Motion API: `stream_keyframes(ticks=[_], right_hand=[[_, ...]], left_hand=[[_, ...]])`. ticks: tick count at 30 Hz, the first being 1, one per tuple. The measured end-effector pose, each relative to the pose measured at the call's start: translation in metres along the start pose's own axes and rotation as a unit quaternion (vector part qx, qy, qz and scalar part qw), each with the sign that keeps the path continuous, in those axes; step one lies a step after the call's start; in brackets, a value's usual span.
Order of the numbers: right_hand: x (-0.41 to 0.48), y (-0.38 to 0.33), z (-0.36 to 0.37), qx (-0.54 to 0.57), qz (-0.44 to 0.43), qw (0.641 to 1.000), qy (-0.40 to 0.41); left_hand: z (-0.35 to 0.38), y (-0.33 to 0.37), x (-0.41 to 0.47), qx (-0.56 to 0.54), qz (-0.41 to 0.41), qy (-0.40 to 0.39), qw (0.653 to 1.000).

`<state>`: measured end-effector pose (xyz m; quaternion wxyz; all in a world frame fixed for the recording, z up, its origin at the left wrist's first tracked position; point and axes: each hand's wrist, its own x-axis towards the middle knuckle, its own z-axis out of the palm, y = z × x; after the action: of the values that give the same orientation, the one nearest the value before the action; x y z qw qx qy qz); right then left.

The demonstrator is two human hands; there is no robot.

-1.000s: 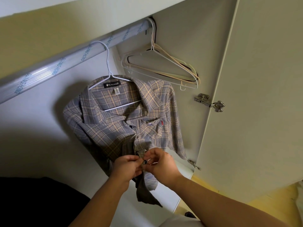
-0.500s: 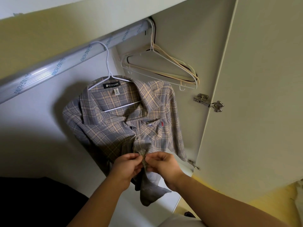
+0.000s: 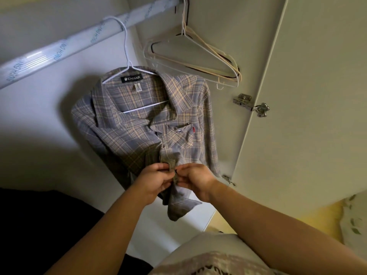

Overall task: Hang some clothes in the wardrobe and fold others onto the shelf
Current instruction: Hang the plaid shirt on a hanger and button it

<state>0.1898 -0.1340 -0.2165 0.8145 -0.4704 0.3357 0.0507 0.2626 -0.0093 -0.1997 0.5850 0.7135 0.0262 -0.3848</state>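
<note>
Plaid shirt [image 3: 129, 135] on a white hanger [image 3: 146, 106], hooked over the wardrobe rail [image 3: 59, 49]. Its long axis runs from the collar, uppermost near the rail, down to the hem nearest the viewer, with the front facing out. Both forearms reach up and converge on the lower placket. The left hand [image 3: 153, 179] and the right hand [image 3: 196, 179] meet there, their fingers [image 3: 184, 171] curled and pinching the two front edges together at a button. Empty hangers [image 3: 237, 75] hang beside the shirt, near the open door [image 3: 317, 96].
</note>
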Motion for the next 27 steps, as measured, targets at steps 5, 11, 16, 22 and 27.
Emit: stream_keyframes(ticks=[5,11,16,22,27], right_hand=[[0.011,-0.011,-0.012,-0.319,-0.042,0.944,0.068],[0.016,-0.084,-0.006,-0.316,-0.214,0.909,0.168],[0.015,-0.149,0.029,-0.396,-0.373,0.805,0.236],[0.024,-0.196,0.07,-0.634,-0.334,0.655,0.24],[0.03,-0.213,0.074,-0.704,-0.304,0.606,0.211]], left_hand=[[-0.012,0.003,0.007,0.308,0.033,0.102,0.945],[-0.048,0.056,0.02,0.275,0.191,0.339,0.879],[-0.068,0.12,0.014,0.214,0.317,0.542,0.748],[-0.087,0.165,0.02,0.392,0.239,0.459,0.761],[-0.089,0.177,0.014,0.482,0.209,0.45,0.722]])
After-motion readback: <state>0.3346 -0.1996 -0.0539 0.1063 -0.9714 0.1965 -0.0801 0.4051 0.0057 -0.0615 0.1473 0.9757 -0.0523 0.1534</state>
